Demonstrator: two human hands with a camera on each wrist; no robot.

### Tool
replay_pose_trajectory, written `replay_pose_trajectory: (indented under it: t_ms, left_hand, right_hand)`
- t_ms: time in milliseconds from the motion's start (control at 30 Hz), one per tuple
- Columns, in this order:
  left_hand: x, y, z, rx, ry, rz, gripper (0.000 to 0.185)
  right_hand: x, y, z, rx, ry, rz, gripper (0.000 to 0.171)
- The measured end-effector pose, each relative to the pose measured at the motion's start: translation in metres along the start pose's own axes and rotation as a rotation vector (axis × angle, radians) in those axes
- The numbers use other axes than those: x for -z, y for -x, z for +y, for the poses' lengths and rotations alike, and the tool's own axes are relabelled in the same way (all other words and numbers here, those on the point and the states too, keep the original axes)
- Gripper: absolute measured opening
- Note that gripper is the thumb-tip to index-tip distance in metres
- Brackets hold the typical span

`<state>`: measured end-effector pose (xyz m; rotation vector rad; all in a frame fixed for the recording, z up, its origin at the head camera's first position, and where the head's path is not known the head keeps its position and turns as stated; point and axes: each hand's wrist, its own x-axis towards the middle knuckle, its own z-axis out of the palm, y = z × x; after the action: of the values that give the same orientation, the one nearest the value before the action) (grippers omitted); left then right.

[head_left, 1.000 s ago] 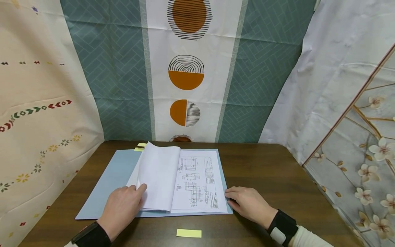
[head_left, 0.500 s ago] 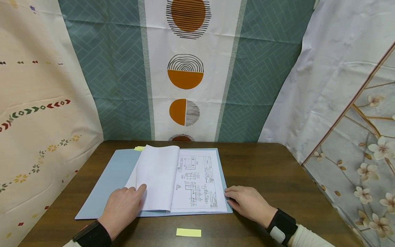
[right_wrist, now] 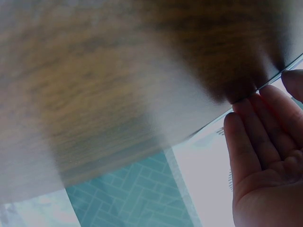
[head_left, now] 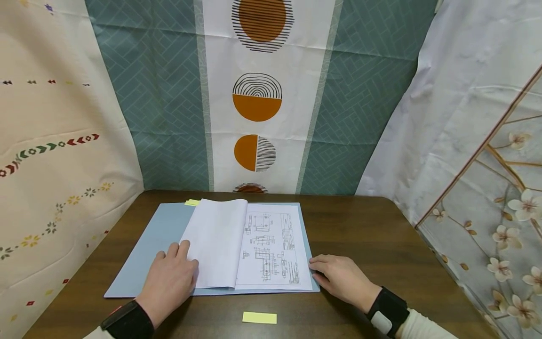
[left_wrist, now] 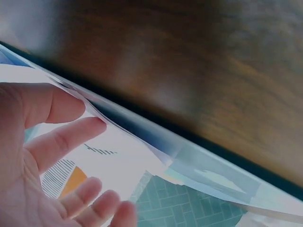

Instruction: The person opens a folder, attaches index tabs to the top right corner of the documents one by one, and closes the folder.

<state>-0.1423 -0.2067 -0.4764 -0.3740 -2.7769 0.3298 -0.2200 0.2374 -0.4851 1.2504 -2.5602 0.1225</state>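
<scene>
L hand (head_left: 169,278) slid off turned page (head_left: 216,249), flat on folder (head_left: 144,254) | R hand (head_left: 343,280) relaxed, fingertips at drawing sheet (head_left: 275,249) edge

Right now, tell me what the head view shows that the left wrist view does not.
Only the head view shows the right hand resting at the right edge of the drawing sheet, the yellow sticky note near the table's front edge, and the whole blue folder. Only the left wrist view shows the left hand's palm side, its fingers spread and relaxed, from below the page. Both show the left hand at the turned page and the dark wooden table.
</scene>
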Motion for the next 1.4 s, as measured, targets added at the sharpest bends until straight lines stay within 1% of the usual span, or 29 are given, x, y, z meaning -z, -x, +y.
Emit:
replay_pose_trajectory:
  t_ms: [100,233,333,400,533,633,767,900,1067,1167,1300,1400]
  left_hand:
    - [0.0,-0.002,0.002,-0.012,-0.004,-0.022,0.029]
    - [-0.001,-0.004,0.007,0.003,0.066,-0.063,0.029]
    - [-0.001,-0.004,0.009,0.027,0.114,-0.076,0.026]
    - [0.0,-0.005,0.01,0.036,0.124,-0.075,0.026]
    - [0.001,-0.006,0.012,0.036,0.119,-0.069,0.027]
    - [0.001,-0.007,0.012,0.037,0.106,-0.076,0.027]
    - [0.003,-0.008,0.013,0.033,0.085,-0.088,0.028]
    - [0.003,-0.01,0.013,0.022,0.059,-0.076,0.031]
    - [0.005,-0.015,0.014,0.023,0.06,-0.084,0.035]
    - [0.008,-0.018,0.016,0.018,0.055,-0.062,0.034]
    - [0.013,-0.022,0.019,-0.007,0.026,0.003,0.033]
    - [0.016,-0.025,0.021,-0.031,0.008,0.048,0.037]
  right_hand:
    - [-0.001,0.0,0.0,-0.003,-0.002,-0.004,0.028]
    - [0.0,0.0,0.0,-0.009,-0.008,-0.011,0.028]
    - [0.001,0.0,0.0,-0.008,-0.008,-0.014,0.028]
    - [0.002,-0.001,0.0,-0.009,-0.006,-0.016,0.029]
    - [0.004,-0.002,-0.001,-0.021,-0.008,-0.032,0.029]
    - [0.005,-0.003,-0.001,-0.024,-0.009,-0.04,0.029]
    - [0.004,-0.003,-0.001,-0.022,-0.005,-0.037,0.029]
    - [0.005,-0.002,0.0,-0.022,-0.005,-0.036,0.03]
    - [0.004,-0.002,0.0,-0.019,-0.005,-0.035,0.03]
    - [0.003,-0.002,0.0,-0.016,-0.007,-0.031,0.03]
    - [0.002,-0.001,0.0,-0.01,-0.009,-0.017,0.029]
    - [0.001,-0.001,0.0,-0.002,-0.011,-0.003,0.028]
